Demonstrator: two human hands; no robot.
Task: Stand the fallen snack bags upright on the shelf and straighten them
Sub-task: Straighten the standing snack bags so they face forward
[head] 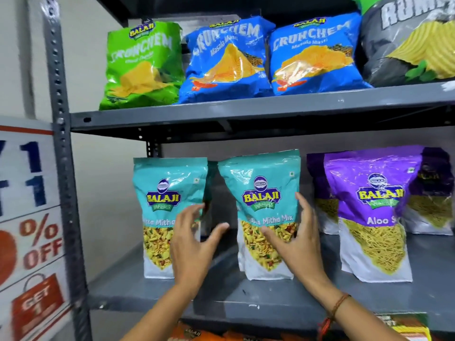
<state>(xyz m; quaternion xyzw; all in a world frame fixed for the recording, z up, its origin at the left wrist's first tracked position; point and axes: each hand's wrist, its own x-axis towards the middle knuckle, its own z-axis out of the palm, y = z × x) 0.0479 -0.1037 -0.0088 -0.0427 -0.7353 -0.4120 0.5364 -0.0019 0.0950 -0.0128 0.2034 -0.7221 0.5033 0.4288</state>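
Middle shelf (152, 297): two teal Balaji Mitha Mix pouches standing, long axis vertical. The right-hand teal pouch (264, 212) sits between both hands and looks upright with a slight lean to the right at the top. The left-hand teal pouch (163, 212) stands just beside it across a narrow gap, also upright.

Right hand (298, 244): fingers spread wide, wrapped round the pouch's right edge, thumb across the lower front; touching but not clamped, as far as I can tell. Left hand (194, 242): open, fingers splayed, holding nothing. It hovers in front of the gap, partly covering the left pouch's right edge; contact with either pouch can't be confirmed.

Key relation: right pouch lies directly right of the left hand's fingertips, so the left hand closes rightward onto its left edge. Right hand is nearer, already on it.

Purple Aloo Sev pouch (371, 217) stands well right, untouched. Judgement: squaring-up step, nearly done on this shelf.
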